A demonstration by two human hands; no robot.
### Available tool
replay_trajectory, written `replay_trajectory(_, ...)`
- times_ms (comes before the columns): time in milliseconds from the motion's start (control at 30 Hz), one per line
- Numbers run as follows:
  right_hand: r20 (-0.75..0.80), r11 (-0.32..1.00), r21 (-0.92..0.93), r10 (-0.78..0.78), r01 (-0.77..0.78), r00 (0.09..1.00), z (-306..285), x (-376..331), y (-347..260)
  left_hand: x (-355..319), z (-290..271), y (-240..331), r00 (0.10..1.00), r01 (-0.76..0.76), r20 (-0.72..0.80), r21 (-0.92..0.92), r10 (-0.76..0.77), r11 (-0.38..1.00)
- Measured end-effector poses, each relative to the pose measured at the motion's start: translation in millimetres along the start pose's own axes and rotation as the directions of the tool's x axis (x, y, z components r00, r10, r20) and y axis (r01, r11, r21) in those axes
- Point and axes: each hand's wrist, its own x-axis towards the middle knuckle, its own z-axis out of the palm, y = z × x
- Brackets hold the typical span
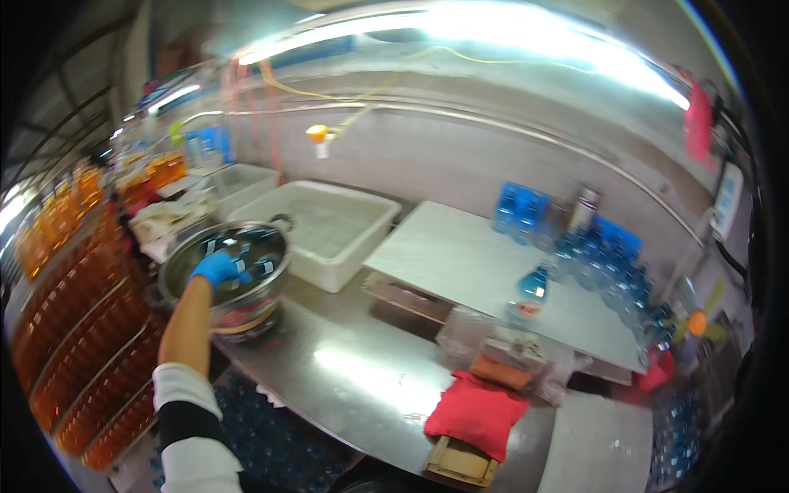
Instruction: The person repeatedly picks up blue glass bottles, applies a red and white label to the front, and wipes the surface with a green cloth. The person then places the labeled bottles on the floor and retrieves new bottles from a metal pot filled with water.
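Note:
My left hand (218,269), in a blue glove, reaches over the rim of a round metal pot (269,294) at the left end of the steel table. Its fingers curve down and together among small dark pieces with pale rectangular patches (265,267) lying in the pot. Blur hides what is between the fingertips. A clear blue bottle (530,289) with a label stands by itself on the white board (452,242) to the right. My right hand is out of view.
A white plastic tub (329,267) stands behind the pot. Several blue bottles (608,275) line the board's far right side. A red cloth (477,411) covers part of a wooden box (462,462) near the front edge. Stacked amber-filled bottles (82,353) rise at the left.

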Motion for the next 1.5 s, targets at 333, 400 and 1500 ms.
replay_trajectory(333, -0.237, 0.991, -0.111, -0.098, 0.073, 0.967, 77, -26, -6, 36, 28, -33, 0.99, 0.104, -0.086, -0.08, -0.111, 0.991)
replay_trajectory(400, -0.24, 0.989, -0.099, -0.129, 0.108, 0.962, 49, -16, 6, 39, 23, -26, 0.988, 0.09, -0.139, 0.172, -0.067, 0.981)
replay_trajectory(1500, 0.891, -0.115, -0.251, 0.36, 0.961, 0.276, 142, 36, 18, -236, 169, 337, 0.746, -0.177, 0.05, -0.946, 0.664, 0.27)
